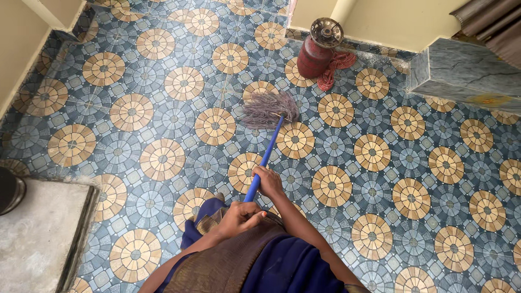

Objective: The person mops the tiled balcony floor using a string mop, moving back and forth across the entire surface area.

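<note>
— Grey concrete first: a slab (38,228) fills the lower left of the frame, with the rim of a dark metal pot (10,190) just above it at the left edge. From there the tiled floor (130,114) spreads across everything, blue with tan circles.

— And the hands?

— Low in the centre. I see the left hand (239,217) closed tight around the near end of the mop's blue handle (264,160), fingers wrapped fully. The right hand (267,182) sits just above it in the frame, also closed on the handle, slightly further along the shaft. Both grips look firm, no gap showing.

— Where is the mop itself?

— The handle runs up from the hands toward the upper centre, tilted a little right. Its head (268,108), a bunch of greyish-purple strands, lies spread on the floor at centre frame.

— Anything to the right?

— A red gas cylinder (316,51) stands at the upper centre-right against a cream wall (391,19), with a red cord (335,68) bunched beside it, touching its base. Further right, a marbled blue-grey ledge (467,76) fills the upper right corner. The head is near the cylinder but apart from it.
</note>
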